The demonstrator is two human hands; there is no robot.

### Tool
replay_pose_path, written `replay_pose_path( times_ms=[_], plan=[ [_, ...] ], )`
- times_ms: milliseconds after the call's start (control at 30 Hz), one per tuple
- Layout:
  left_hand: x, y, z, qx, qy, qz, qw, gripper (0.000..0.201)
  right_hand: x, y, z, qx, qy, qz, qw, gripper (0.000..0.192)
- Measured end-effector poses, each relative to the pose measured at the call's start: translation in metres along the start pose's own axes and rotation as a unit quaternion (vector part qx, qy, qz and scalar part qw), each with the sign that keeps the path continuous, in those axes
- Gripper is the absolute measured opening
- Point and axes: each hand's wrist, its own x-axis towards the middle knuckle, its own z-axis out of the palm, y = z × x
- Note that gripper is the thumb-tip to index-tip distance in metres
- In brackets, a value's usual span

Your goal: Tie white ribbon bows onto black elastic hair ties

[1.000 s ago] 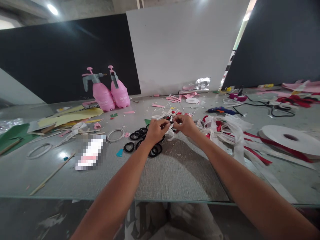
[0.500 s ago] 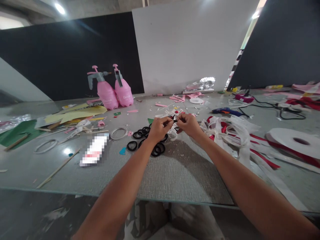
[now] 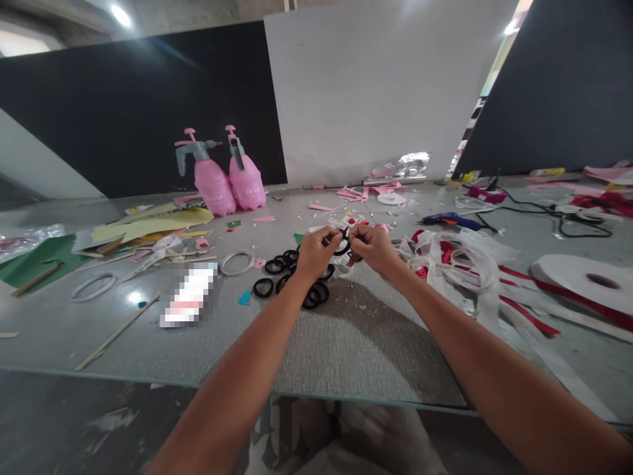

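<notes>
A black hair tie [image 3: 343, 248] is held up between my two hands above the worktop. My left hand [image 3: 318, 252] pinches its left side, with the fingers closed. On the other side, my right hand [image 3: 372, 248] also grips it with fingertips pressed together. Below and left of my hands lies a loose pile of black hair ties [image 3: 316, 295], partly covered by my left wrist. White and red ribbon pieces [image 3: 445, 256] sit in a tangled heap to the right of my right hand. Small scraps behind my fingers are partly hidden.
Two pink spray bottles [image 3: 247, 185] stand at the back left beside yellow sheets [image 3: 148, 227]. A blue glue gun [image 3: 452, 220] with a black cord lies at the back right. A white ribbon roll [image 3: 558, 274] rests far right. The glass table's front edge [image 3: 366, 400] runs near my body.
The black hair tie between my fingers has turned and now shows as an open loop. Both hands stay in nearly the same place, still pinching. The view has shifted slightly.
</notes>
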Motion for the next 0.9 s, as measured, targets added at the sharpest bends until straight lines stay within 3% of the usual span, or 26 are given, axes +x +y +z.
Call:
replay_pose_path(
  times_ms=[133, 200, 300, 400, 500, 567, 633, 700, 900],
  plan=[
    [0.0, -0.002, 0.0, 0.034, 0.011, 0.006, 0.999, 0.023, -0.004, -0.006, 0.001, -0.049, -0.005, -0.017, 0.999, 0.005],
    [0.003, -0.011, -0.007, 0.028, 0.05, -0.016, 0.998, 0.021, -0.007, -0.013, 0.0, -0.059, -0.006, -0.03, 0.998, 0.006],
    [0.008, -0.028, -0.023, -0.024, 0.162, -0.097, 0.982, 0.023, -0.012, -0.025, -0.003, -0.059, -0.007, -0.057, 0.997, 0.007],
    [0.011, -0.036, -0.031, -0.098, 0.183, -0.114, 0.972, 0.022, -0.014, -0.029, -0.005, -0.091, -0.022, -0.084, 0.992, 0.007],
    [0.01, -0.027, -0.022, -0.137, 0.148, -0.112, 0.973, 0.019, -0.013, -0.024, -0.003, -0.192, -0.032, -0.11, 0.975, 0.016],
    [0.007, -0.018, -0.014, -0.142, 0.122, -0.108, 0.976, 0.021, -0.012, -0.021, -0.001, -0.237, -0.003, -0.14, 0.961, 0.014],
    [0.005, -0.011, -0.007, -0.148, 0.107, -0.103, 0.978, 0.022, -0.011, -0.018, 0.001, -0.237, 0.046, -0.164, 0.957, 0.009],
    [0.004, -0.007, -0.003, -0.154, 0.098, -0.098, 0.978, 0.023, -0.01, -0.016, 0.003, -0.214, 0.081, -0.165, 0.959, 0.017],
    [0.002, -0.004, 0.001, -0.149, 0.056, -0.078, 0.984, 0.024, -0.009, -0.015, 0.003, -0.176, 0.085, -0.111, 0.974, 0.023]
  ],
)
